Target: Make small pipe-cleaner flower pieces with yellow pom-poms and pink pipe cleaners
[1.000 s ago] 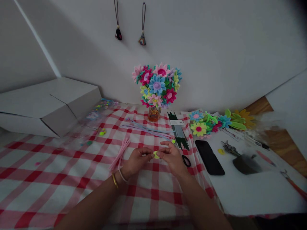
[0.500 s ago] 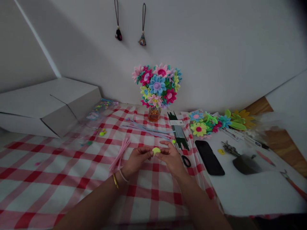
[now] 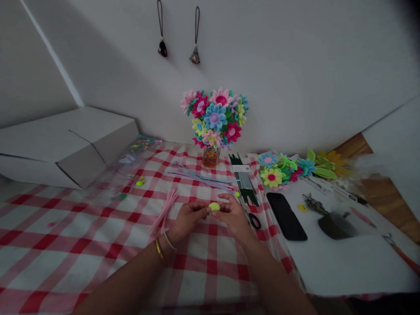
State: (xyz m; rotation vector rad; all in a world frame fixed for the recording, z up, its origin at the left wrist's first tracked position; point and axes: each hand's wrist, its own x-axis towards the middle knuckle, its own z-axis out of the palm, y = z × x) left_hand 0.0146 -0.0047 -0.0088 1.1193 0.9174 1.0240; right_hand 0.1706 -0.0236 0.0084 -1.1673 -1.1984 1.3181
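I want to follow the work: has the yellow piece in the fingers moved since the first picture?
Yes, slightly: the yellow piece, between left hand and right hand, sits a little nearer the glass jar.

The person's forearms reach in from the near edge and converge; the left hand point(image 3: 190, 218) and right hand point(image 3: 232, 215) nearly meet, thumbs and forefingers pinched, the left wrist wearing a gold bangle point(image 3: 159, 249) and a pale band point(image 3: 169, 240), the right wrist bare

small yellow disc point(image 3: 214, 206), held between two hands point(image 3: 212, 215)
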